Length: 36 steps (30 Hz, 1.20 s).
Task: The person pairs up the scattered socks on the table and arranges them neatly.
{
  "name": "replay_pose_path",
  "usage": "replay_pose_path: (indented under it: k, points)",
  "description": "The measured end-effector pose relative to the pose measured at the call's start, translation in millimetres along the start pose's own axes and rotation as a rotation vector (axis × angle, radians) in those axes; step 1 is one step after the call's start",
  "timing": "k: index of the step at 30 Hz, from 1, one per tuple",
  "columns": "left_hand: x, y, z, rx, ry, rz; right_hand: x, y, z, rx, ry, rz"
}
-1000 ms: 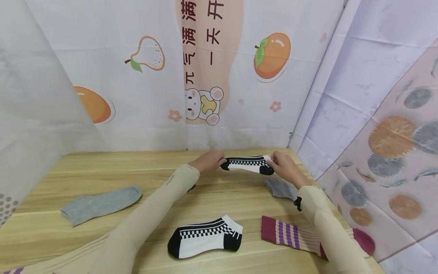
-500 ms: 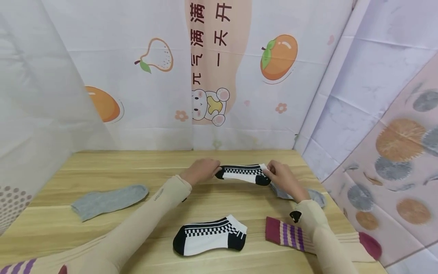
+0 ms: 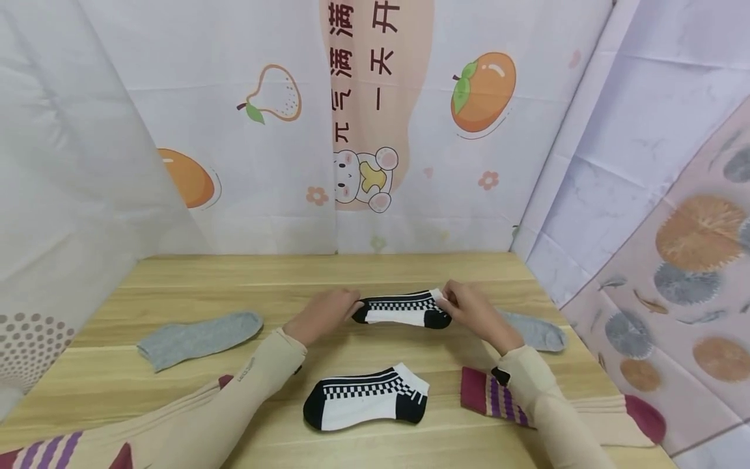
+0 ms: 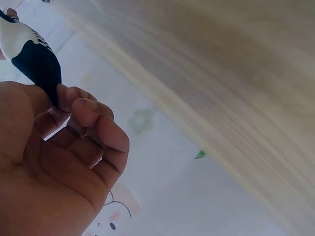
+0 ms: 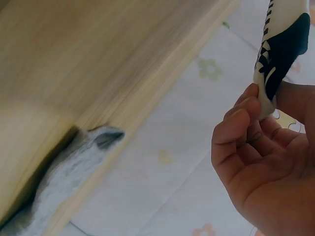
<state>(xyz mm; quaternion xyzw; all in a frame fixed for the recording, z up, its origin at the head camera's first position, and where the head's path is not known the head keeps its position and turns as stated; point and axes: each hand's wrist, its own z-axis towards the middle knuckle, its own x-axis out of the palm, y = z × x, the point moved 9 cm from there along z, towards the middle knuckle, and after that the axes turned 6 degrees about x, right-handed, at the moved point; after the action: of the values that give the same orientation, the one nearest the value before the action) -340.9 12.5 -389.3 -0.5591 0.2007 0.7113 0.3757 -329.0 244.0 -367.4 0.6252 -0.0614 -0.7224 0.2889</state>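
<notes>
A white ankle sock with black toe, black heel and a checkered band [image 3: 398,315] is stretched between both hands, lifted off the table. My left hand [image 3: 325,315] pinches its black toe end, thumb against fingertips, as the left wrist view shows. At the white cuff, my right hand [image 3: 476,315] pinches the other end, seen closely in the right wrist view. A matching black-and-white sock [image 3: 366,400] lies flat on the table nearer to me, below the held one.
The wooden table [image 3: 281,277] bears a grey sock [image 3: 200,339] at left and another grey sock [image 3: 536,332] behind the right wrist. Beige socks with maroon ends and purple stripes lie at left [image 3: 111,436] and right [image 3: 609,417], partly under the forearms. Printed curtains [image 3: 269,163] border the table.
Both hands, still pinching the black-and-white sock, have moved lower and nearer to me and somewhat left. The right grey sock shows more. The head view has shifted slightly.
</notes>
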Motion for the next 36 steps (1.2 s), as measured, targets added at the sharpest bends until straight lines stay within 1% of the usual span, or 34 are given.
replay_pose_path:
  k: [4, 8, 12, 14, 16, 19, 23, 26, 34, 36]
  points:
    - [-4.5, -0.9, -11.4, -0.006, -0.008, 0.006, 3.1, 11.2, -2.8, -0.009, 0.005, -0.013]
    - [-10.9, -6.4, -25.2, 0.012, -0.023, 0.024, 6.4, 23.1, -9.8, -0.036, -0.026, -0.043]
    - [-16.4, -13.4, -46.1, 0.029, -0.035, 0.059, 17.6, 35.7, -22.2, -0.058, -0.012, -0.078]
    - [-18.7, -16.7, -57.9, 0.026, -0.028, 0.064, 22.0, 43.8, -29.0, -0.077, -0.002, -0.09]
    - [-21.0, -20.0, -68.8, 0.022, -0.027, 0.063, 24.2, 51.3, -34.2, -0.094, -0.009, -0.112]
    - [-24.6, -25.3, -80.9, 0.022, -0.028, 0.064, 25.6, 60.5, -41.4, -0.119, -0.011, -0.119]
    - [-26.5, -33.9, -90.7, 0.039, -0.023, 0.082, 29.1, 66.9, -49.9, -0.136, 0.023, -0.073]
    - [-25.7, -39.6, -96.5, 0.046, -0.008, 0.096, 32.2, 70.8, -56.4, -0.151, 0.043, -0.064]
    - [-25.5, -50.4, -116.5, 0.041, 0.035, 0.109, 47.5, 86.0, -71.0, -0.194, 0.115, -0.098]
    - [-26.2, -52.8, -120.1, 0.032, 0.048, 0.115, 50.5, 88.7, -74.0, -0.199, 0.125, -0.109]
